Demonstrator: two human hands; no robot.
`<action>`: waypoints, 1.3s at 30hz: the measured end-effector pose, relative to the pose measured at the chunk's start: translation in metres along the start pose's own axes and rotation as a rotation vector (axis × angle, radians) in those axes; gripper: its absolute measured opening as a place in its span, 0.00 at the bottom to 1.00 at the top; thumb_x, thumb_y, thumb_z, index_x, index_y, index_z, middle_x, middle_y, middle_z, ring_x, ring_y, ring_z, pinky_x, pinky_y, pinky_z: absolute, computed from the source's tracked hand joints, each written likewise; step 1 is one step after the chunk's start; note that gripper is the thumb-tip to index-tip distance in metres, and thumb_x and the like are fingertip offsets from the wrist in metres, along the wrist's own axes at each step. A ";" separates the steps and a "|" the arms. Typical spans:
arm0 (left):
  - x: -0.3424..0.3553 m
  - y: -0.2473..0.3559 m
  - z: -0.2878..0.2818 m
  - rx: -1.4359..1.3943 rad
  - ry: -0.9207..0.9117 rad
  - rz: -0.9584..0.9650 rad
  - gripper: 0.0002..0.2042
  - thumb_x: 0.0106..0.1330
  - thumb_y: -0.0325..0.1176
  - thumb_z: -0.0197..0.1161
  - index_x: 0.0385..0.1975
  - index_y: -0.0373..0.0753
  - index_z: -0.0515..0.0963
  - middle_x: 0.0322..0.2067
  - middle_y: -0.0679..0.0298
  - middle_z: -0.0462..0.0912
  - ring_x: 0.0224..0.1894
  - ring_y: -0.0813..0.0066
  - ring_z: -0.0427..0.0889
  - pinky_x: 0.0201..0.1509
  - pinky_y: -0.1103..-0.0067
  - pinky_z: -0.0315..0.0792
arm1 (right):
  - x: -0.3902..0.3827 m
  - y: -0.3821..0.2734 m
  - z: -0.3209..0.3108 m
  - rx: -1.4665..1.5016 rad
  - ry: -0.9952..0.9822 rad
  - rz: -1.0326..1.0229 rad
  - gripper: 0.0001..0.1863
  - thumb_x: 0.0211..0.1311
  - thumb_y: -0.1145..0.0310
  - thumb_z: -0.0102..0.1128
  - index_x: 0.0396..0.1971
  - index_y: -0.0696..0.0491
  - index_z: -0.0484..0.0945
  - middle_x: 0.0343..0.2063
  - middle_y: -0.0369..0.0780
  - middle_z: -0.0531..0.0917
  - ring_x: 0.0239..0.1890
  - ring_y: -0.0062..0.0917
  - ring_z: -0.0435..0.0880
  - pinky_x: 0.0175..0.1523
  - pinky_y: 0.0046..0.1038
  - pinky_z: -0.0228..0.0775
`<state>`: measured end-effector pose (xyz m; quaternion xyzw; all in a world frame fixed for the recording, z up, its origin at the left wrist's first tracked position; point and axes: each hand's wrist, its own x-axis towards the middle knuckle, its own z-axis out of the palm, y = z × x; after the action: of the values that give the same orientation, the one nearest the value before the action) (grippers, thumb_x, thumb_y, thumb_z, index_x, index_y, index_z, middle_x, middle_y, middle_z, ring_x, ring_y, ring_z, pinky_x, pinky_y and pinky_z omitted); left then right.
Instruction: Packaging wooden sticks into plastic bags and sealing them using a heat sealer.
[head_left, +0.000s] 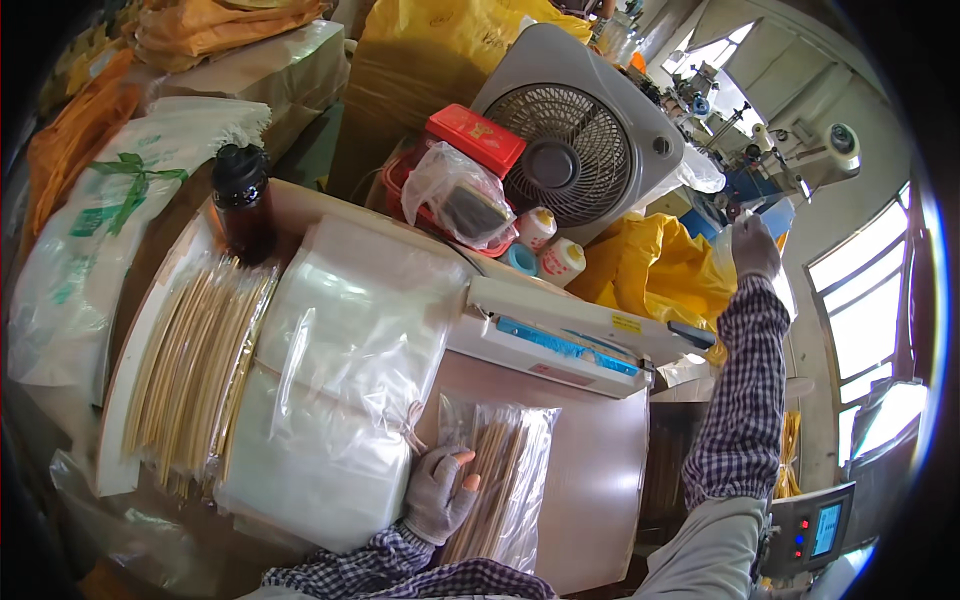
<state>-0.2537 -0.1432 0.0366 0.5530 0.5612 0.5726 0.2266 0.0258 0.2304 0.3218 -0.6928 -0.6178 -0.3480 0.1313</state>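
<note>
My left hand [440,492], in a grey glove with bare fingertips, lies by the near edge of the board. Its thumb and finger are apart, at the edge of a clear plastic bag of thin wooden sticks [492,480]. Beside it is a thick stack of clear plastic bags [345,390], tied at one corner. My right arm stretches far out to the right. At its end my gloved right hand [756,246] is closed near a blue container; what its fingers hold is too small to make out. A bag sealer [560,345] with a blue strip stands between the hands.
More bagged sticks [195,370] lie at the left beside a dark bottle [243,205]. Behind the sealer are a grey box fan [575,150], a red basket [425,200], white bottles [560,260] and a yellow bag [650,265]. A control box [812,530] sits at lower right.
</note>
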 end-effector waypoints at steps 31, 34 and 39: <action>0.007 -0.007 0.015 -0.005 0.012 0.081 0.14 0.62 0.40 0.54 0.39 0.34 0.72 0.37 0.53 0.75 0.41 0.59 0.73 0.47 0.72 0.67 | -0.508 0.071 -0.005 0.265 -0.432 0.330 0.13 0.56 0.57 0.51 0.23 0.52 0.73 0.23 0.45 0.78 0.28 0.41 0.77 0.33 0.40 0.67; 0.007 -0.005 0.016 0.010 -0.009 0.089 0.14 0.62 0.39 0.54 0.39 0.34 0.72 0.38 0.53 0.75 0.41 0.59 0.73 0.46 0.72 0.67 | -0.511 0.073 -0.002 0.324 -0.439 0.360 0.13 0.56 0.58 0.52 0.23 0.52 0.72 0.23 0.45 0.77 0.27 0.41 0.76 0.33 0.39 0.67; 0.002 -0.003 0.016 0.049 0.007 0.125 0.14 0.62 0.40 0.53 0.38 0.34 0.73 0.35 0.55 0.74 0.37 0.61 0.73 0.43 0.73 0.67 | -0.529 0.086 0.017 0.426 -0.367 0.313 0.11 0.54 0.59 0.54 0.22 0.52 0.72 0.23 0.43 0.76 0.26 0.40 0.76 0.32 0.39 0.67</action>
<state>-0.2414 -0.1345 0.0308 0.5904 0.5402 0.5735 0.1750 0.1154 -0.1813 -0.0104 -0.7876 -0.5759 -0.0556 0.2117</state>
